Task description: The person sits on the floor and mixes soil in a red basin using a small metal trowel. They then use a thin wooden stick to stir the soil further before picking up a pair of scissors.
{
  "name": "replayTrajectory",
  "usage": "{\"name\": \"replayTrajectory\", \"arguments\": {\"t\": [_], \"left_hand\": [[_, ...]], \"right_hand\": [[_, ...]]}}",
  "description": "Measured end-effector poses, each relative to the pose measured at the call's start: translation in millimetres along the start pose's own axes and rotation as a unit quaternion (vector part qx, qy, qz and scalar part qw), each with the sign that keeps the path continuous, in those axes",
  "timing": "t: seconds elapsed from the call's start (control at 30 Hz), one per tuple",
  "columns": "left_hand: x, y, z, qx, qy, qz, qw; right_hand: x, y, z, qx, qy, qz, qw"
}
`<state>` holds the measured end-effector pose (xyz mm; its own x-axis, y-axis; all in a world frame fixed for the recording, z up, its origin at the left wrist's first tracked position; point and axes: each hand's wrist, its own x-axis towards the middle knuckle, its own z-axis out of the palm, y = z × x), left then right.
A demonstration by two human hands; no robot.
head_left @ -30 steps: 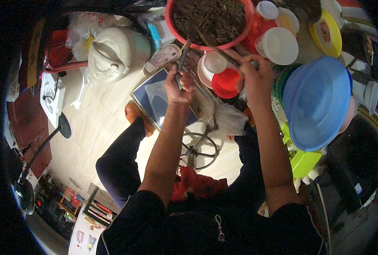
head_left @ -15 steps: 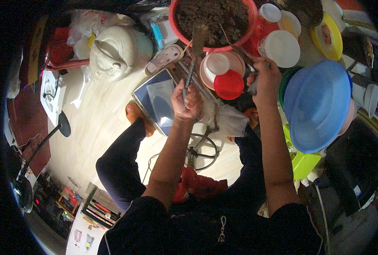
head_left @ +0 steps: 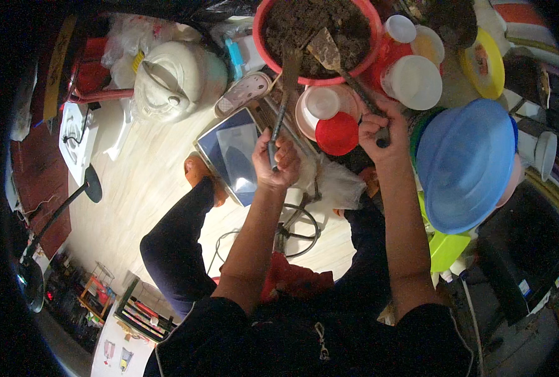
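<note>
A red basin (head_left: 262, 48) filled with dark, crumbly soil (head_left: 330, 22) stands at the far middle. My left hand (head_left: 279, 161) is wrapped round the dark handle of a narrow, soil-caked trowel (head_left: 290, 69), its blade pointing up against the basin's near rim. In my closed right hand (head_left: 385, 131) is the handle of a wider garden trowel (head_left: 325, 50). Its dirty flat blade lies over the soil, near the other blade's tip. Just below the basin, between my hands, are a small white tub (head_left: 322, 102) and a round red lid (head_left: 337, 133).
A kettle-shaped pale container (head_left: 169, 85) stands left, beside a white clog (head_left: 242, 94). A blue-topped scale (head_left: 229, 147) lies by my left forearm. White tubs (head_left: 416, 83), a yellow lid (head_left: 484, 63) and a large blue basin (head_left: 468, 166) crowd the right. A lamp arm (head_left: 59, 213) juts in left.
My right hand has turned its trowel, so the blade's broad face now shows over the soil. The left hand has shifted only slightly.
</note>
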<state>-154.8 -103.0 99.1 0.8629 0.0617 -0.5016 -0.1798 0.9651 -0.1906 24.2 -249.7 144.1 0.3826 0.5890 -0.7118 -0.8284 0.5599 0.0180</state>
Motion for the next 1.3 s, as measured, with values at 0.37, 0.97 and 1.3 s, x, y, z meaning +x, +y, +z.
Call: {"name": "replayTrajectory", "arguments": {"t": [0.37,0.97,1.3], "left_hand": [[-1,8,27,0.369,0.182,0.174,0.895],[57,-17,72,0.217,0.186,0.156,0.945],[0,-3,63,0.645,0.146,0.268,0.701]], "right_hand": [[-7,29,27,-0.271,0.097,-0.284,0.915],[9,42,31,-0.297,0.149,-0.321,0.887],[-4,36,20,-0.291,0.122,-0.257,0.913]]}}
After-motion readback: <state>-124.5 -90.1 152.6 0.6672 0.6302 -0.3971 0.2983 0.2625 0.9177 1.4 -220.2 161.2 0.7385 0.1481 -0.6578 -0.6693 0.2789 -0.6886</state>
